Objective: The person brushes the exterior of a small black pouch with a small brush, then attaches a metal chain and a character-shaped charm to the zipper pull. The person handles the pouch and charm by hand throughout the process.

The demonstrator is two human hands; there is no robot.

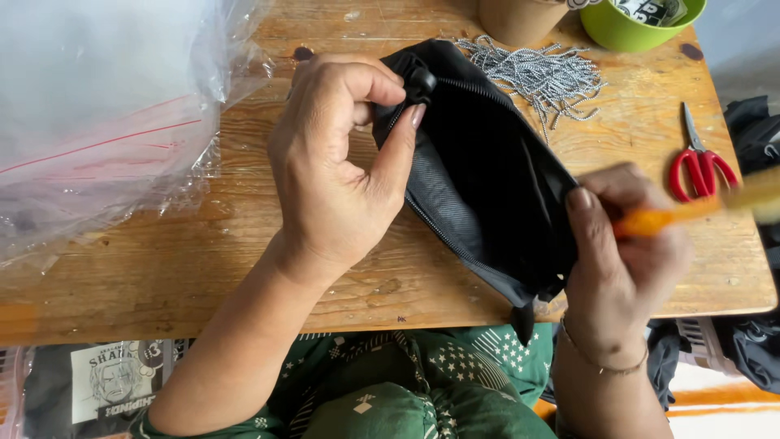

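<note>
Left hand (pixel 337 167) nearest, fingers (pixel 404 145) pinched shut on top end of black fabric zip pouch (pixel 487 187) lying open on wooden tabletop (pixel 162 268). Right hand (pixel 626 252) gripping pouch's lower edge, fingers closed around blurred orange stick-like tool (pixel 691 210). Red-handled scissors (pixel 699 167) just beyond.

A wooden table (pixel 162 268) fills most of the view, its top scratched and stained. On its left part lies a heap of clear plastic bags (pixel 97 114) with thin red lines near their openings. At the far edge, right of the middle, a pile of silver ball chains (pixel 540 77) is spread out, touching a brown cup (pixel 516 18). Just right of the cup stands a green bowl (pixel 642 28). Red-handled scissors (pixel 699 167) lie near the right edge, blades pointing away. Dark cloth (pixel 751 130) hangs beyond the table's right side.
</note>
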